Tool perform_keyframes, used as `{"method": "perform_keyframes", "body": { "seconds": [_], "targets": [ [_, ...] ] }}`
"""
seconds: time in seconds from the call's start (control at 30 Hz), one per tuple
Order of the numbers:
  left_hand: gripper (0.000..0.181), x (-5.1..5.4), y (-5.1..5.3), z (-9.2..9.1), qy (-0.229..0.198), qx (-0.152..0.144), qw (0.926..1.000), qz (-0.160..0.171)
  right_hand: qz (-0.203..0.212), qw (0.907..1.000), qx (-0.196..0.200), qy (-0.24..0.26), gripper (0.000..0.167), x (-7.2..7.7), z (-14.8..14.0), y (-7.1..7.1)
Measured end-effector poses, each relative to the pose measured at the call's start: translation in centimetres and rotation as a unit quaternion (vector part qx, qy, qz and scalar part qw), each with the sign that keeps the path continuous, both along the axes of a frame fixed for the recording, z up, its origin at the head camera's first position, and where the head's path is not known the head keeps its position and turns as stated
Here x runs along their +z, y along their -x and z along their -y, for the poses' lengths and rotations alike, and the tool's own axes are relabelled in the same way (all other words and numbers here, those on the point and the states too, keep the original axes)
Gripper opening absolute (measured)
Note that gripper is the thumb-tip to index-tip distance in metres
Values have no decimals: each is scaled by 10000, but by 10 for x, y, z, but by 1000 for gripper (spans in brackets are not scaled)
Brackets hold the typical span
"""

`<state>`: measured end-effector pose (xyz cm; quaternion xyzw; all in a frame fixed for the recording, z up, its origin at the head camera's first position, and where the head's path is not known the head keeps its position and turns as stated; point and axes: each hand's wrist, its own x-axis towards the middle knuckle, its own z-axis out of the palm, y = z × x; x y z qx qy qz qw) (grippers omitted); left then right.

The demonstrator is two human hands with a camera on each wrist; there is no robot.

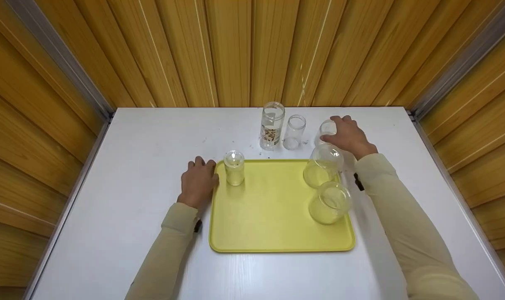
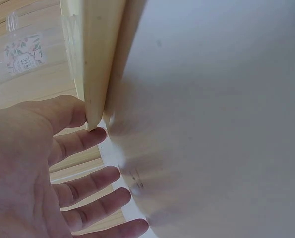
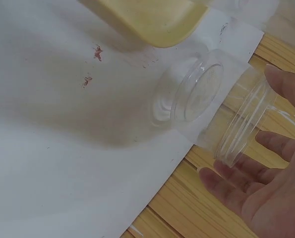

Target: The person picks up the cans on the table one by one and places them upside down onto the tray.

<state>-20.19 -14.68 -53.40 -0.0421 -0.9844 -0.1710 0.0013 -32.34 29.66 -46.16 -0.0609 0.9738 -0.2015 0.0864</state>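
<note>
In the head view, my left hand (image 1: 198,181) is at the yellow tray's (image 1: 269,225) upper left corner. The left wrist view shows the thumb and index finger of that hand (image 2: 33,158) touching the tray edge (image 2: 101,54), the other fingers extended. Behind the tray's upper right corner, my right hand (image 1: 348,137) holds a clear jar (image 1: 320,135). Seen from the right wrist, the thumb and fingertips of this hand (image 3: 278,193) lie on opposite sides of the jar's (image 3: 231,119) threaded rim. That jar's base is near the white tabletop; exact contact is unclear.
A narrow clear jar (image 1: 234,171) stands at the tray's upper left. Two wider jars (image 1: 319,171) (image 1: 329,206) stand along its right side. Behind the tray are a tall jar with a patterned label (image 1: 271,133) and a smaller clear jar (image 1: 294,133). Wood-patterned panels (image 1: 231,50) border the table.
</note>
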Motion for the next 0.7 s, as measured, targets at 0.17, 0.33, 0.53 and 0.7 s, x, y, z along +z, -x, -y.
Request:
{"method": "perform_keyframes", "body": {
  "seconds": [0.17,0.33,0.53,0.7],
  "targets": [
    [33,0,-1,1,-29,-22,10000,-47,-74,10000,-1,5,84,4,-1,-1],
    [34,0,-1,1,-24,-23,10000,-8,-92,9999,-74,17,83,5,-3,-4],
    [34,0,0,1,25,-19,10000,-4,-170,9998,-60,-27,82,5,-7,-8],
    [35,0,0,1,67,-39,10000,-28,-198,9998,-14,-59,80,5,-9,-10]
  ]
}}
